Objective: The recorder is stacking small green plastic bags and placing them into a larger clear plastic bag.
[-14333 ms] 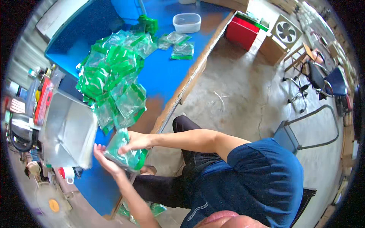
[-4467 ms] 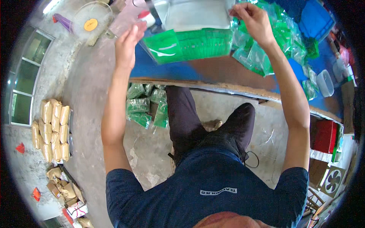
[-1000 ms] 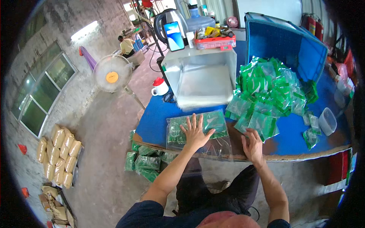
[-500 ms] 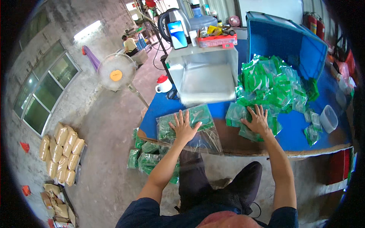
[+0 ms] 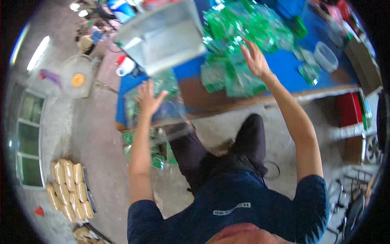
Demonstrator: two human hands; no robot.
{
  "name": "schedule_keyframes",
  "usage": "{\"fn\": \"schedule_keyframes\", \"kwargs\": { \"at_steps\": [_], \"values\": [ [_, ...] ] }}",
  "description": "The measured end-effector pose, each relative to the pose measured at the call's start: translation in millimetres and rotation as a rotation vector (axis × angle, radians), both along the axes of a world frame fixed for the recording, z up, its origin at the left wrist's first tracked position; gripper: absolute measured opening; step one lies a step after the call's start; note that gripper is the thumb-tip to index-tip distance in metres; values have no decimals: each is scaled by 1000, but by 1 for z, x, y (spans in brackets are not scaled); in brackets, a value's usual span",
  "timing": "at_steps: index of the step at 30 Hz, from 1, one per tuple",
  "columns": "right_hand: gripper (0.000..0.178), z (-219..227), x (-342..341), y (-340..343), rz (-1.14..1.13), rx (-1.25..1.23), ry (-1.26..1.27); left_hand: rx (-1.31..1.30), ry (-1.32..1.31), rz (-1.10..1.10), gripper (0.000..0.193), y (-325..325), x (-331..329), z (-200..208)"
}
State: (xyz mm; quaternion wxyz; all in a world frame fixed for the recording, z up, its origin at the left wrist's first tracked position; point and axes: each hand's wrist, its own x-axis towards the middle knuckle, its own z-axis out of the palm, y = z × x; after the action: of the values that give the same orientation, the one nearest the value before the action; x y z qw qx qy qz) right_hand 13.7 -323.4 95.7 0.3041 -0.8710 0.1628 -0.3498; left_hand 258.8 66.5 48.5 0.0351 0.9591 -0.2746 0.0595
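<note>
My left hand lies with spread fingers on a large clear plastic bag at the left front of the blue table. Green packets show through the bag's far part. My right hand is at the near edge of a big heap of small green-and-clear packets, fingers stretched out and nothing gripped. Below that hand, a few packets lie loosely together near the table's front edge. Blur hides whether the right fingertips touch the heap.
Behind the bag stands a grey metal bin, with a red-lidded white mug at its left. A clear tub sits at the right. More green packets are below the table's left edge. A fan and stacked tan bags are farther left.
The whole view has tilted and shifted downward, with blur. My right hand has moved off the near packets toward the heap. My left hand stays on the bag.
</note>
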Motion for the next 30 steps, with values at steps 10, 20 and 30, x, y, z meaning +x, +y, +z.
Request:
{"fn": "schedule_keyframes", "kwargs": {
  "at_steps": [10,20,30],
  "values": [
    [57,-46,-96,51,-50,-445,304,-876,129,-255,31,-43,-163,3],
    [52,-53,-120,118,221,-361,243,-1375,1737,136,62,-85,-248,-35],
    [44,-47,-104,126,282,-399,234,-1692,1440,224,37,-93,-259,-54]
  ]
}}
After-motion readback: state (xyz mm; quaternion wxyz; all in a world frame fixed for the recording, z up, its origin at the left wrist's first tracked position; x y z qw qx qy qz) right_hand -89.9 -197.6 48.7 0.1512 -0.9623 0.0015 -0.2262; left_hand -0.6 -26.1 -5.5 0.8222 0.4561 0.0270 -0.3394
